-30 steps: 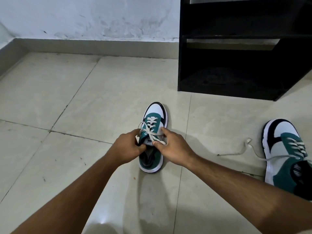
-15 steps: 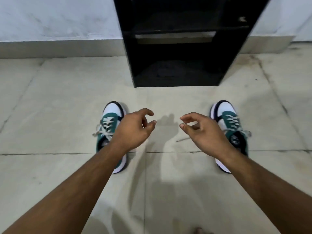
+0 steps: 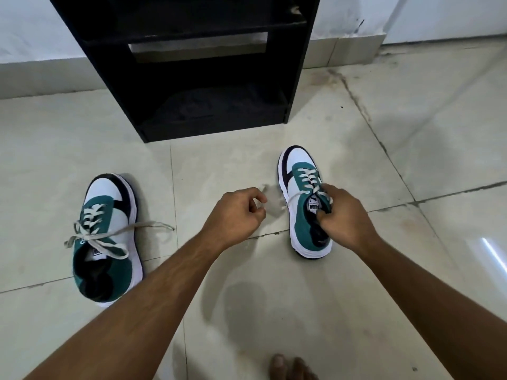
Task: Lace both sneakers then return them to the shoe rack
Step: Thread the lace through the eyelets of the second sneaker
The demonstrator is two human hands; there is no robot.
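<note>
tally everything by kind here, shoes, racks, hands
sneakers: 2, left sneaker and right sneaker
shoe rack: 1
hands: 2, left hand and right hand
total: 5

The word "PUMA" with a small logo above it can be read upside down on the tongue label (image 3: 313, 206) of the right sneaker (image 3: 304, 201); the left sneaker's (image 3: 107, 237) label is illegible.

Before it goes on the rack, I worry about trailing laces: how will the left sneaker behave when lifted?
The left sneaker probably lifts as one stiff piece, given its thick sole. Its laces look loosely tied, with one end lying on the tile floor, so they will likely dangle and may snag.
</note>
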